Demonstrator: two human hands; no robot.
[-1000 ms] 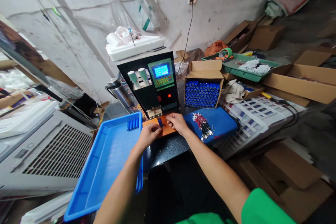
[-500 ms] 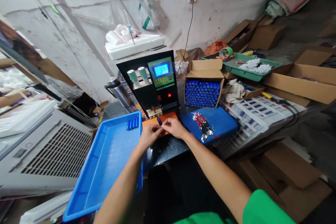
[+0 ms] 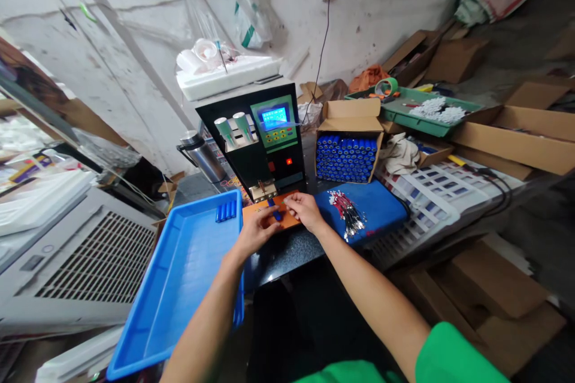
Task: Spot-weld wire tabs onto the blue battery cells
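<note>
A blue cylindrical cell point(image 3: 275, 209) lies on the orange plate point(image 3: 291, 219) under the welding tips of a black machine point(image 3: 281, 173) with a lit screen. My left hand point(image 3: 259, 228) is at the cell's left side, thumb and fingers closed around its near end. To the right of the cell, my right hand point(image 3: 303, 210) is pinched; whatever is between its fingertips is too small to make out. Red and black wires point(image 3: 347, 215) lie bundled on a blue pad point(image 3: 381, 209). Several blue cells point(image 3: 226, 211) stand in a row in the blue tray point(image 3: 188, 269).
An open carton of blue cells point(image 3: 345, 157) stands behind the pad. A steel flask point(image 3: 204, 155) is left of the machine. Farther right are a green tray point(image 3: 413, 109) holding white pieces and a white plastic crate point(image 3: 424, 191). White foam point(image 3: 229, 76) tops the machine.
My right hand has moved slightly right, away from the cell and from my left hand. More of the cell shows. The machine's screen display has changed, and the view has shifted a little.
</note>
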